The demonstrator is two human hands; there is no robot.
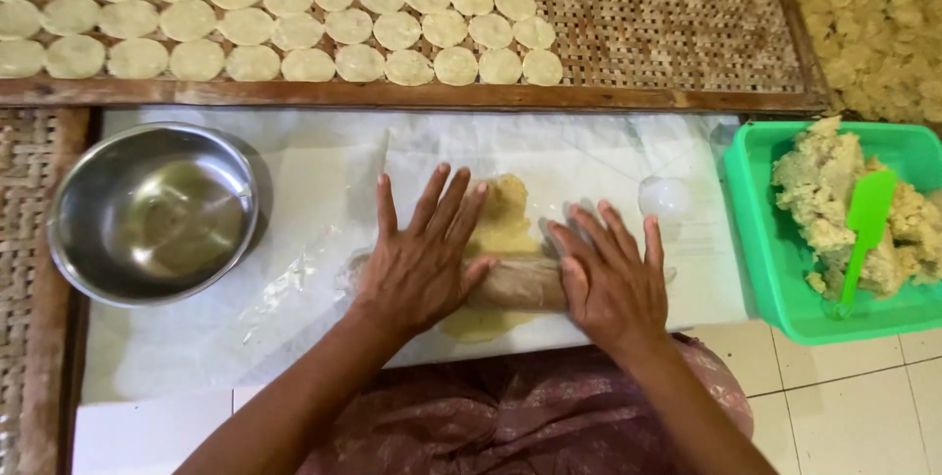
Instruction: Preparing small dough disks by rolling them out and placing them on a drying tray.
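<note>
My left hand (420,257) and my right hand (610,279) lie flat, fingers spread, on a wooden rolling pin (525,284). The pin rests across a flattened sheet of yellowish dough (505,215) under clear plastic on a white board (324,181). Both palms press the pin from above, left hand on its left part, right hand on its right part. The pin's ends are hidden under my hands.
A steel bowl (154,212) sits at the left. A green tub (760,239) with lumpy dough and a green spatula (865,230) stands at the right. A small round clear cup (664,197) lies beside it. A woven tray (667,24) behind holds several round dough discs (294,28).
</note>
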